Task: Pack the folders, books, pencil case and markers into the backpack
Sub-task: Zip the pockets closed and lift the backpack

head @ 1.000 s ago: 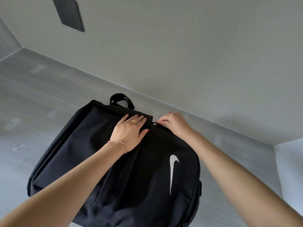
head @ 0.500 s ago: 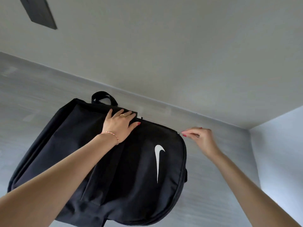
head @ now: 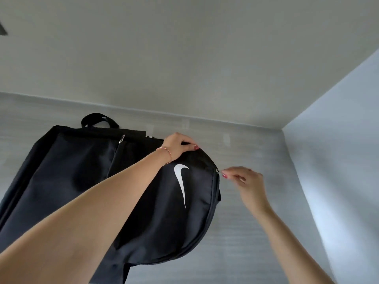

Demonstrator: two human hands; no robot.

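the black backpack (head: 86,181) lies flat on the grey surface (head: 256,232), its contents hidden. the left hand (head: 177,147) grips its top edge; at its right edge the right hand (head: 246,184) pinches the zipper pull (head: 217,171).

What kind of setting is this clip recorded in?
Probably an indoor room, bare and home- or office-like. A black backpack lies on a grey wood-grain surface, floor or table unclear, which meets a plain pale wall and a corner panel.

Black backpack (head: 86,181) flat on grey surface (head: 256,232); left hand (head: 177,145) gripping its top edge, right hand (head: 244,181) pinching zipper pull (head: 217,171) at right rim
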